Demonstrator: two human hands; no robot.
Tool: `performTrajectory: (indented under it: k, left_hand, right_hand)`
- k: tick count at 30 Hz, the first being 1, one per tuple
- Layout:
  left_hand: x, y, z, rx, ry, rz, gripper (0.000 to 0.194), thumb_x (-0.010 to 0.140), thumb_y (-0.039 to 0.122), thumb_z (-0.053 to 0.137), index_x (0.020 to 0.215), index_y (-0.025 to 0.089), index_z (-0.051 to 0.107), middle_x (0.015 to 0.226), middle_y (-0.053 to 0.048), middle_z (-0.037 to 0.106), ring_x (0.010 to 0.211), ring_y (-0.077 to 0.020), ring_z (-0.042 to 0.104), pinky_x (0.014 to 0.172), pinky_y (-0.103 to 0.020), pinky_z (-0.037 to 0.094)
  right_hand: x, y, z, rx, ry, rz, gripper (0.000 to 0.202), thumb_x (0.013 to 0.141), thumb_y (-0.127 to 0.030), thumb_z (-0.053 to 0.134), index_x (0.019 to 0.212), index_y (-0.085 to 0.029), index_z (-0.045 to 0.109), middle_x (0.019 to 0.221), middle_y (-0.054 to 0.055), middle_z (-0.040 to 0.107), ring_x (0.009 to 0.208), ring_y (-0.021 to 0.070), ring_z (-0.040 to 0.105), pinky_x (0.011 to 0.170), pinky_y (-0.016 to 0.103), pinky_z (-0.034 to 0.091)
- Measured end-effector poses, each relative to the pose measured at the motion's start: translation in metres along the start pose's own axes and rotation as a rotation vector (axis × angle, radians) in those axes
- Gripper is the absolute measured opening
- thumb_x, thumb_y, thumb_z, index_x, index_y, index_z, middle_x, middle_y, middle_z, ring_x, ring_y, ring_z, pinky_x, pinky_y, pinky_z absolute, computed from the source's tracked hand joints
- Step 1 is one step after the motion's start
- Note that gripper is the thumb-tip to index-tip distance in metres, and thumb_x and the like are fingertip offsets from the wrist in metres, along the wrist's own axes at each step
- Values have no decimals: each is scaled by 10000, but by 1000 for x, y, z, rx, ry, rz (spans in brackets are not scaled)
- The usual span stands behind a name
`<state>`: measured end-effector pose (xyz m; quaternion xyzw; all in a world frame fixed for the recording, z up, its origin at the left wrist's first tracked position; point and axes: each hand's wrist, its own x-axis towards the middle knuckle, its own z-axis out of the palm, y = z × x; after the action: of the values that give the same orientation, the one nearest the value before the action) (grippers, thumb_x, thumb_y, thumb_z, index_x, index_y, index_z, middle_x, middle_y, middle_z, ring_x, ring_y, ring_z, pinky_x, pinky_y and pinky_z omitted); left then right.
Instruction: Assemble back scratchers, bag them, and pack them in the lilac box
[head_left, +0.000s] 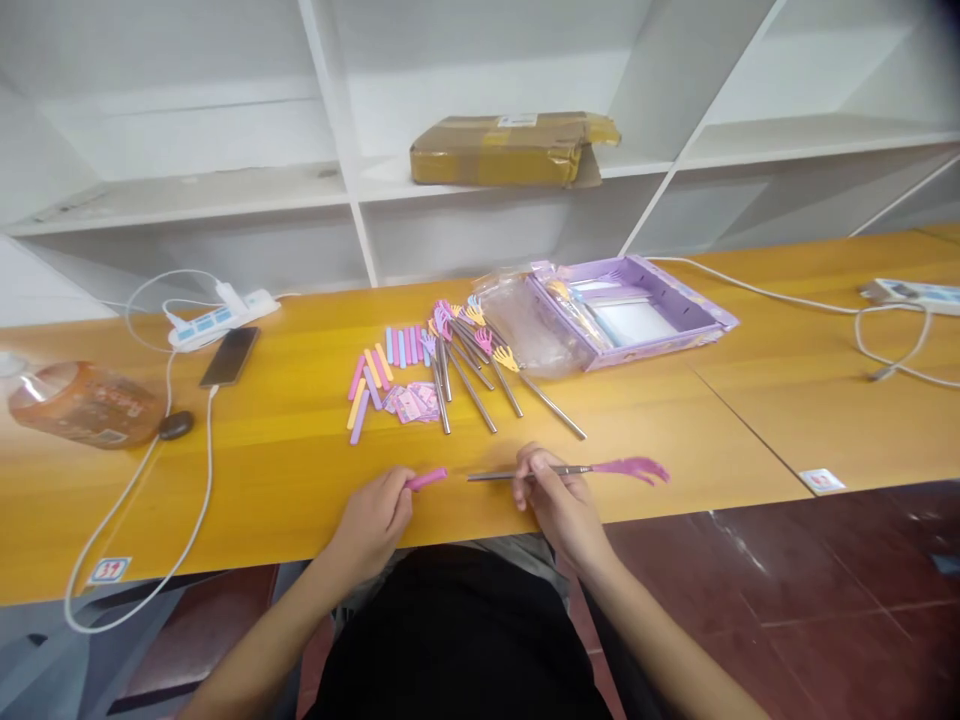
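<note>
1. Left hand (pixel 379 515): fingers curled closed around a pink tube (pixel 429 480); one end pokes out past the fingers, rest hidden in the grip.
2. Right hand (pixel 553 492): thumb and fingers pinched closed on the metal rod of a back scratcher (pixel 583 469), pink claw head out to the right, bare rod tip out to the left.
3. Key relation: rod runs left-right, nearly level; its bare tip points at the tube's exposed end. Tube tilts slightly up toward the rod. Close to end-to-end, small gap, not touching. Tube sits left of the tip, left hand nearer the tube, right hand nearer the claw.
4. Both held things are over the front of the tabletop (pixel 660 430). Can't tell if the tube end is hollow.
5. Beyond the hands: scratcher pile (pixel 473 389), loose coloured tubes (pixel 358 404), small cards (pixel 415 403), purple box (pixel 652 345) behind right.
</note>
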<state>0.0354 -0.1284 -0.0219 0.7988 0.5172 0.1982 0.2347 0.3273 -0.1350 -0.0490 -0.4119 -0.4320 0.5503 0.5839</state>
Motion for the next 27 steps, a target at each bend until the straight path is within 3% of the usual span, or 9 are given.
performTrajectory:
  k: [4,9,17,27]
  left_hand:
    - [5,-6,9,119,-6,73,255,1110,259,388,1071,254,639,960,-57,720,847,-245,687,765,-362,491]
    - [8,-8,8,131,-53,107,279,1044,176,396,1124,239,656,977,-63,708,866,-255,681,784,-368,494]
    - [8,-9,7,92,-69,74,300,971,140,417,1139,239,646,1010,-67,712,838,-249,666,763,-367,480]
    - [8,-9,4,39,-88,65,318,982,115,403,1166,227,637,1056,-59,689,863,-232,670,769,-353,491]
  right_hand:
    - [-3,11,-3,-52,-20,-16,452,1099,-617,602,879,-245,732,682,8,610,579,174,548,564,324,446]
    - [-2,8,-6,-121,-73,111,340,1061,-580,700,977,-250,724,709,0,691,567,180,635,578,327,526]
    - [10,8,-11,204,43,136,363,974,-583,763,917,-227,720,696,-15,591,532,150,596,396,241,469]
    - [10,7,-12,239,3,81,333,1012,-527,759,944,-202,746,688,-5,628,564,155,621,507,264,503]
